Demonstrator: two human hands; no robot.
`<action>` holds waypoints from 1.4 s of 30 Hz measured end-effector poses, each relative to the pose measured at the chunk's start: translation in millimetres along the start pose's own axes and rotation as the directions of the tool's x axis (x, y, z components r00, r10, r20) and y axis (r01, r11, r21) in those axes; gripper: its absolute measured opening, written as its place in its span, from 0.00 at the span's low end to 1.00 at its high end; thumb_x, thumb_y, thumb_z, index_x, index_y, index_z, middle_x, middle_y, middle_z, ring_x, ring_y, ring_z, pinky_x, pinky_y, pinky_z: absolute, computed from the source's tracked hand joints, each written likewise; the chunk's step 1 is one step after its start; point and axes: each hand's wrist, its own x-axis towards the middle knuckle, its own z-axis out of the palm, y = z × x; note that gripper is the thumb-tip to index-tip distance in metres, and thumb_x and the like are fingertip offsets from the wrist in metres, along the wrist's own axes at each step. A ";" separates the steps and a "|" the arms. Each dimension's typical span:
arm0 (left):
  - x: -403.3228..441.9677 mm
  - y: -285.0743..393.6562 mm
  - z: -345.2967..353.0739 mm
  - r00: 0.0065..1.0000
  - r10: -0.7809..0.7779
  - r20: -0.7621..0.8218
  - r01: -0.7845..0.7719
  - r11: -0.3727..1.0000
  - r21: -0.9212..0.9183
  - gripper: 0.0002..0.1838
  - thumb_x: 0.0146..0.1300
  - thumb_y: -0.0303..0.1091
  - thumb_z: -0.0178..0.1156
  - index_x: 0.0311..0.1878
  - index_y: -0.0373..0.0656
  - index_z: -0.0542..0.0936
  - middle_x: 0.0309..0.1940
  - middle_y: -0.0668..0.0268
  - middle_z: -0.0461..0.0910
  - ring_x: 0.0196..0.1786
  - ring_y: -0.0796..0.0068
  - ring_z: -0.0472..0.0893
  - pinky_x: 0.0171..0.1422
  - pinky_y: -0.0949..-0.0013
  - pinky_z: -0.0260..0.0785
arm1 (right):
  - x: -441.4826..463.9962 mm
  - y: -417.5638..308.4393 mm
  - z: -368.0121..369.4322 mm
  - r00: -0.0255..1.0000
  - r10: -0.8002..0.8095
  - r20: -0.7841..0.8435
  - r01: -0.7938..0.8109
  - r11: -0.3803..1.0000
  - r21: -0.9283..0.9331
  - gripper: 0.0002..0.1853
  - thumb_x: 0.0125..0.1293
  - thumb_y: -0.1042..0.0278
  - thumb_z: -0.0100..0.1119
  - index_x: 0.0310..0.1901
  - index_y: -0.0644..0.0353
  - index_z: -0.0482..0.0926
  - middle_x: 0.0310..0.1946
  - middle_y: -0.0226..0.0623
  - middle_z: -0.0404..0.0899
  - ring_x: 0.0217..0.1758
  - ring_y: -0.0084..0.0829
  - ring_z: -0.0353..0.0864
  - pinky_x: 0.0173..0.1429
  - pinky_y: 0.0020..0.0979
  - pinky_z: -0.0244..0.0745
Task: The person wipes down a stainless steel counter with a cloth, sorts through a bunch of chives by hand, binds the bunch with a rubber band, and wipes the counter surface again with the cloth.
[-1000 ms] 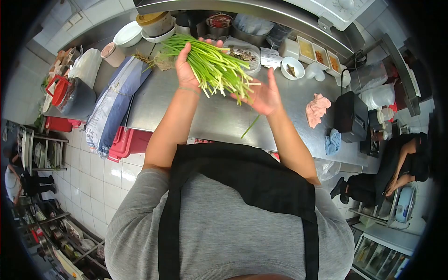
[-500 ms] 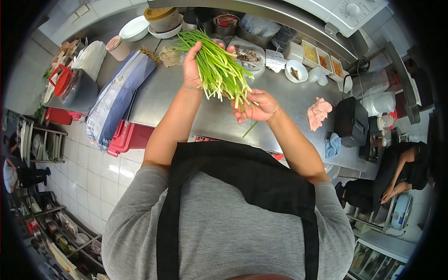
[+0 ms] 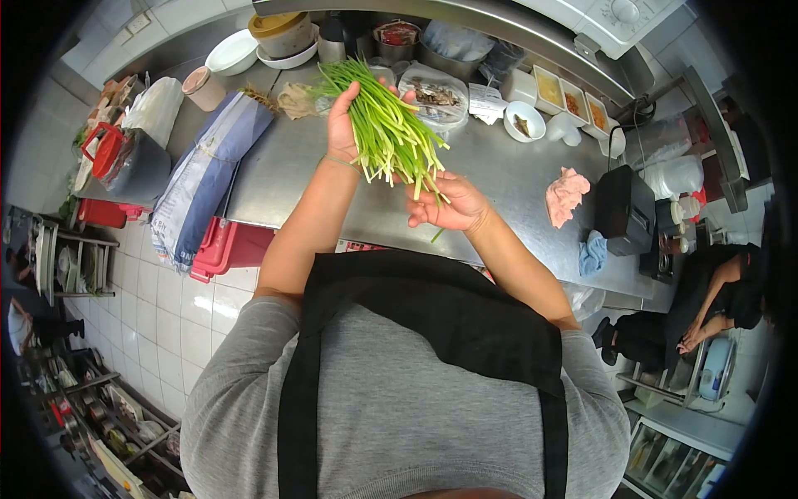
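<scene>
A thick bunch of green onions (image 3: 386, 125) is held above the steel counter, its pale cut ends pointing down toward me and its green tips angled to the upper left. My left hand (image 3: 342, 125) is wrapped around the bunch from beneath, with the thumb along its left side and fingertips showing beyond it. At the lower ends, the fingers of my right hand (image 3: 453, 204) are closed on a few stalks. One green piece dangles below that hand. The ends partly hide the right fingertips.
The steel counter (image 3: 291, 179) holds a clear container of dark food pieces (image 3: 432, 96), a white bowl (image 3: 524, 123), a pink cloth (image 3: 568, 198) and a blue cloth (image 3: 593, 254). A long blue-white sack (image 3: 212, 170) lies at left. Another person (image 3: 706, 308) is at the far right.
My right hand has shifted slightly down and its fingers have moved at the stalk ends. The dangling piece shows less below the hand. My left hand keeps its hold on the bunch.
</scene>
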 end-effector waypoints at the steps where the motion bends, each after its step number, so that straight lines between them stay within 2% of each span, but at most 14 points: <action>1: 0.0 -0.6 -1.2 1.000 0.000 -0.014 0.000 1.000 0.005 0.18 0.60 0.45 0.53 0.43 0.40 0.74 0.39 0.55 0.78 0.56 0.48 0.72 0.59 0.44 0.64 | 0.1 -0.2 -2.9 1.000 -0.006 0.003 0.006 1.000 0.000 0.18 0.65 0.60 0.52 0.51 0.62 0.68 0.29 0.35 0.70 0.40 0.36 0.75 0.49 0.46 0.75; 7: -3.6 -6.0 -8.2 1.000 -0.012 -0.014 0.013 0.999 0.049 0.22 0.63 0.48 0.47 0.48 0.37 0.72 0.41 0.58 0.76 0.57 0.54 0.71 0.63 0.47 0.61 | -3.8 -6.2 2.3 0.995 0.035 -0.094 -0.035 0.999 -0.001 0.12 0.65 0.62 0.51 0.43 0.61 0.71 0.26 0.31 0.67 0.32 0.31 0.72 0.43 0.43 0.76; 10: -3.7 -6.7 -12.2 1.000 -0.005 -0.006 0.005 0.998 0.057 0.22 0.63 0.48 0.48 0.48 0.38 0.73 0.42 0.59 0.76 0.57 0.54 0.71 0.63 0.47 0.60 | -5.6 -6.9 5.2 0.967 0.002 -0.256 -0.024 0.996 -0.083 0.10 0.65 0.63 0.48 0.39 0.61 0.71 0.23 0.29 0.66 0.24 0.26 0.69 0.34 0.36 0.75; 11: -3.8 -6.6 -13.6 1.000 -0.005 0.009 0.005 0.998 0.057 0.22 0.63 0.48 0.48 0.48 0.38 0.73 0.42 0.59 0.76 0.57 0.54 0.71 0.64 0.47 0.60 | -5.6 -6.3 8.0 0.937 -0.013 -0.350 -0.076 0.967 -0.241 0.10 0.66 0.63 0.47 0.38 0.61 0.71 0.22 0.28 0.66 0.22 0.25 0.68 0.31 0.34 0.74; 16: -10.5 -6.6 -24.4 0.999 0.045 0.025 -0.045 0.998 0.033 0.22 0.61 0.47 0.50 0.54 0.43 0.71 0.44 0.61 0.76 0.57 0.56 0.71 0.66 0.48 0.57 | -11.9 -5.2 25.3 0.804 -0.135 -0.579 -0.405 0.589 -0.700 0.12 0.67 0.62 0.43 0.34 0.63 0.70 0.17 0.27 0.63 0.14 0.21 0.62 0.23 0.27 0.69; 23: -14.2 7.1 -54.3 0.989 0.149 0.005 -0.149 0.989 -0.009 0.20 0.60 0.42 0.53 0.54 0.44 0.71 0.45 0.64 0.75 0.58 0.59 0.70 0.67 0.49 0.57 | -68.7 -27.7 54.2 0.768 -0.075 -0.636 -0.577 0.350 -0.738 0.16 0.70 0.58 0.41 0.29 0.61 0.68 0.16 0.29 0.68 0.17 0.20 0.69 0.24 0.24 0.68; 27: -17.4 21.5 -65.4 0.973 0.214 -0.083 -0.212 0.977 0.023 0.18 0.59 0.36 0.54 0.52 0.45 0.72 0.42 0.66 0.76 0.56 0.61 0.72 0.66 0.50 0.58 | -144.4 -56.1 79.7 0.671 -0.099 -0.735 -0.648 0.404 -0.646 0.14 0.70 0.61 0.43 0.29 0.61 0.68 0.17 0.30 0.70 0.19 0.22 0.72 0.25 0.25 0.69; 29: -18.9 24.8 -75.2 0.950 0.260 -0.173 -0.249 0.965 0.084 0.17 0.58 0.34 0.55 0.52 0.45 0.72 0.41 0.66 0.76 0.54 0.62 0.73 0.65 0.52 0.60 | -189.1 -78.2 93.9 0.585 -0.265 -0.767 -0.700 0.311 -0.642 0.15 0.68 0.59 0.45 0.28 0.60 0.69 0.15 0.31 0.69 0.16 0.23 0.71 0.23 0.24 0.67; 30: -18.7 26.0 -79.8 0.934 0.285 -0.215 -0.265 0.957 0.116 0.17 0.58 0.33 0.55 0.52 0.45 0.72 0.40 0.66 0.76 0.52 0.62 0.74 0.65 0.53 0.61 | -202.2 -88.0 108.4 0.469 -0.325 -0.821 -0.698 0.434 -0.570 0.14 0.68 0.60 0.46 0.28 0.59 0.69 0.15 0.31 0.69 0.16 0.24 0.71 0.23 0.24 0.67; 34: -25.9 21.8 -101.3 0.959 0.075 -0.272 -0.055 0.995 0.080 0.16 0.57 0.32 0.56 0.49 0.42 0.74 0.41 0.61 0.77 0.49 0.61 0.75 0.59 0.54 0.66 | -225.6 -116.1 130.5 0.440 -0.448 -0.778 -0.673 0.409 -0.617 0.14 0.68 0.59 0.45 0.28 0.59 0.69 0.16 0.31 0.69 0.17 0.23 0.71 0.22 0.25 0.68; 36: -21.9 17.3 -124.9 0.937 0.107 -0.334 -0.060 0.987 0.149 0.13 0.56 0.33 0.58 0.45 0.41 0.75 0.41 0.58 0.77 0.48 0.60 0.75 0.57 0.54 0.68 | -231.3 -115.5 93.3 0.382 -0.488 -0.785 -0.628 0.486 -0.608 0.14 0.68 0.59 0.45 0.31 0.61 0.70 0.18 0.30 0.70 0.18 0.22 0.70 0.23 0.25 0.67; 39: -22.2 11.4 -135.9 0.917 0.154 -0.369 -0.085 0.976 0.199 0.11 0.56 0.33 0.58 0.42 0.40 0.75 0.39 0.58 0.77 0.46 0.60 0.76 0.56 0.54 0.68 | -232.5 -69.7 15.7 0.374 -0.758 -0.534 -0.754 0.086 -0.651 0.14 0.68 0.60 0.46 0.40 0.63 0.73 0.19 0.32 0.70 0.18 0.24 0.67 0.24 0.28 0.66; 40: -22.2 12.6 -133.2 0.910 0.180 -0.374 -0.108 0.973 0.204 0.11 0.55 0.32 0.58 0.41 0.40 0.75 0.38 0.58 0.77 0.46 0.59 0.76 0.56 0.54 0.68 | -214.9 -52.3 14.0 0.390 -0.759 -0.520 -0.787 0.017 -0.616 0.13 0.66 0.61 0.48 0.39 0.63 0.74 0.22 0.38 0.73 0.24 0.31 0.72 0.32 0.35 0.69; 42: -21.7 10.1 -121.9 0.909 0.206 -0.363 -0.132 0.967 0.218 0.10 0.55 0.32 0.58 0.40 0.40 0.75 0.38 0.59 0.77 0.46 0.61 0.76 0.58 0.55 0.67 | -196.4 -21.5 -13.2 0.526 -0.813 -0.248 -0.761 -0.321 -0.563 0.11 0.64 0.62 0.51 0.37 0.62 0.75 0.27 0.42 0.74 0.33 0.39 0.74 0.41 0.39 0.68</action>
